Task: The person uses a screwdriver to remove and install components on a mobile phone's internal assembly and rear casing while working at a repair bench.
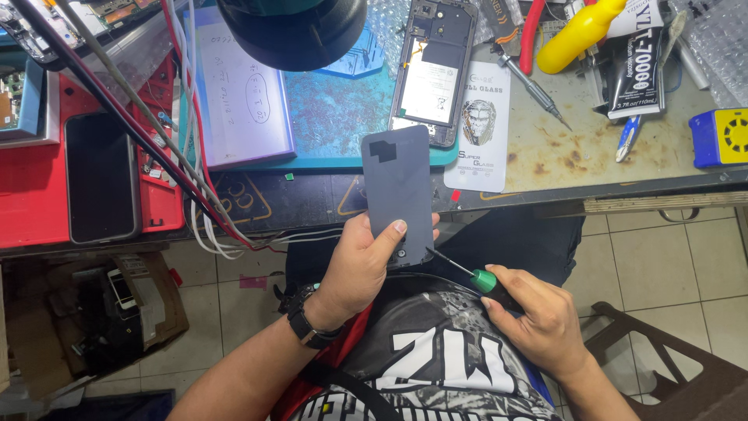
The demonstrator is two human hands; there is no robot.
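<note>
— Where is the grey rectangular phone back cover [399, 191]?
— Off the bench's front edge; my left hand [360, 269] grips its lower end; my right hand [538, 320] pinches the green-handled screwdriver [471, 277], tip touching its corner.

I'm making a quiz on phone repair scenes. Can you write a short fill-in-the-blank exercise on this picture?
1. The left hand holds a grey ___.
2. The right hand holds a screwdriver with a ___ collar.
3. The screwdriver tip meets the panel's ___ edge.

Missing words: phone back panel; green; bottom
</note>
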